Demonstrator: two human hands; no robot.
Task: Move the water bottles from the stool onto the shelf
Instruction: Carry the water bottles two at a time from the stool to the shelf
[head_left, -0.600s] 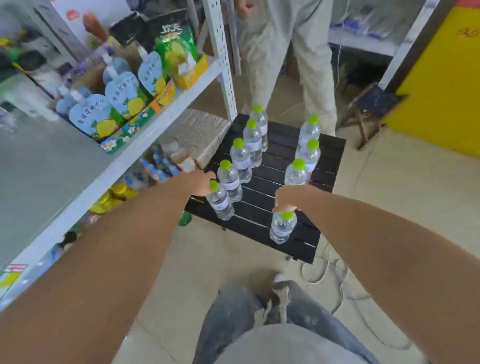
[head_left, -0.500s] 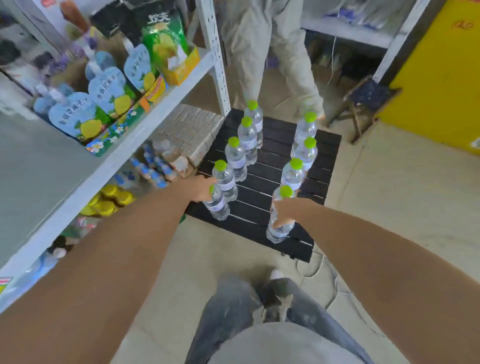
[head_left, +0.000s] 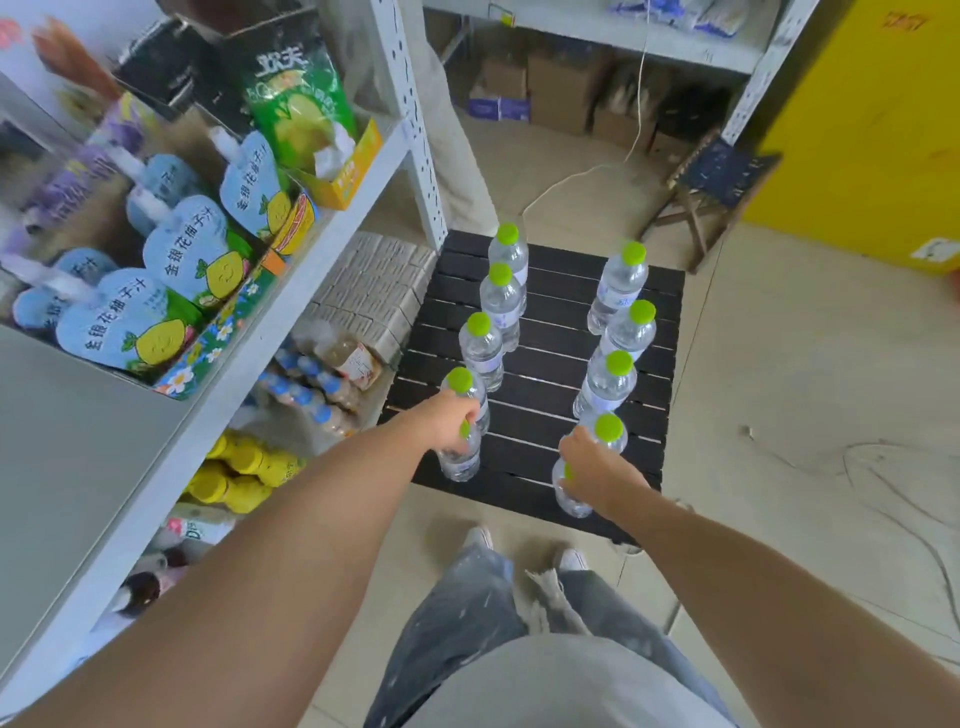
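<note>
Two rows of clear water bottles with green caps stand on a black slatted stool (head_left: 550, 332). My left hand (head_left: 451, 420) is closed over the top of the nearest bottle in the left row (head_left: 460, 461). Only a sliver of that bottle's cap shows between my fingers. In the same way my right hand (head_left: 595, 467) grips the nearest bottle in the right row (head_left: 570, 500). Both held bottles stay upright at the stool's near edge. The white metal shelf (head_left: 291, 291) runs along the left, with a bare grey board (head_left: 78, 447) near me.
Juice pouches (head_left: 192, 249) and a green bag (head_left: 296, 98) fill the shelf's far part. Its upright post (head_left: 415, 135) stands at the stool's far left corner, with a person's trouser leg (head_left: 462, 171) just behind. A folding stool (head_left: 722, 176) and a yellow wall (head_left: 857, 130) are at the right.
Both hands dropped from just above the nearest bottles and closed on their tops. The person behind the stool stepped away to the left, behind the post.
</note>
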